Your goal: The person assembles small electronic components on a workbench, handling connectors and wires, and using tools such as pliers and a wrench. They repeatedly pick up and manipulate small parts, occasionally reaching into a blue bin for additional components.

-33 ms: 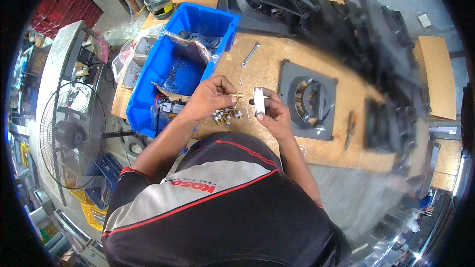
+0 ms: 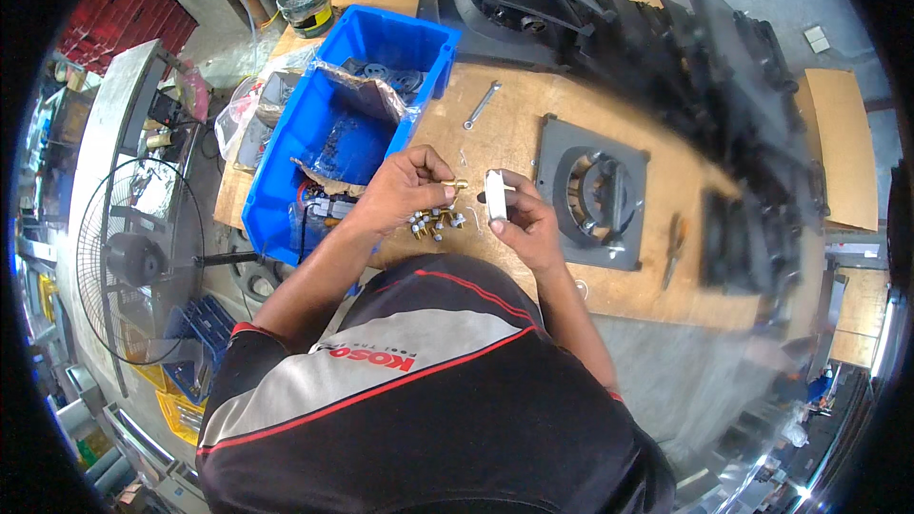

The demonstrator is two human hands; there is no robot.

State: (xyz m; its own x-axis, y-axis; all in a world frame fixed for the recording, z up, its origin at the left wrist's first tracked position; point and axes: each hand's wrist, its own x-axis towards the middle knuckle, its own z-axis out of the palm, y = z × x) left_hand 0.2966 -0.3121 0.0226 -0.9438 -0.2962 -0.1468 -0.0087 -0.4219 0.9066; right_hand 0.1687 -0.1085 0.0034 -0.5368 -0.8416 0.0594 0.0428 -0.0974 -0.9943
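Observation:
My left hand point(image 2: 405, 192) pinches a small brass fitting point(image 2: 459, 184) between thumb and fingers. Just to its right, my right hand point(image 2: 529, 222) grips a narrow white piece that looks like a tape roll point(image 2: 496, 198), seen nearly edge-on, with a dark fingertip or knob showing at its left side. A small gap separates the fitting from the roll. Below my left hand, a pile of brass fittings with whitish ends point(image 2: 437, 223) lies on the wooden table point(image 2: 509, 114).
Left of my hands stands a blue bin point(image 2: 271, 171) with loose parts. A wrench point(image 2: 483, 105) lies beyond them. At right are a square black frame with a round opening point(image 2: 552, 171) and an orange-handled tool point(image 2: 675, 249). Black frames point(image 2: 666, 57) are stacked behind. A fan point(image 2: 138, 259) stands far left.
The tape roll in my right hand has turned slightly and shifted a little to the left. My left hand and the brass fitting look the same.

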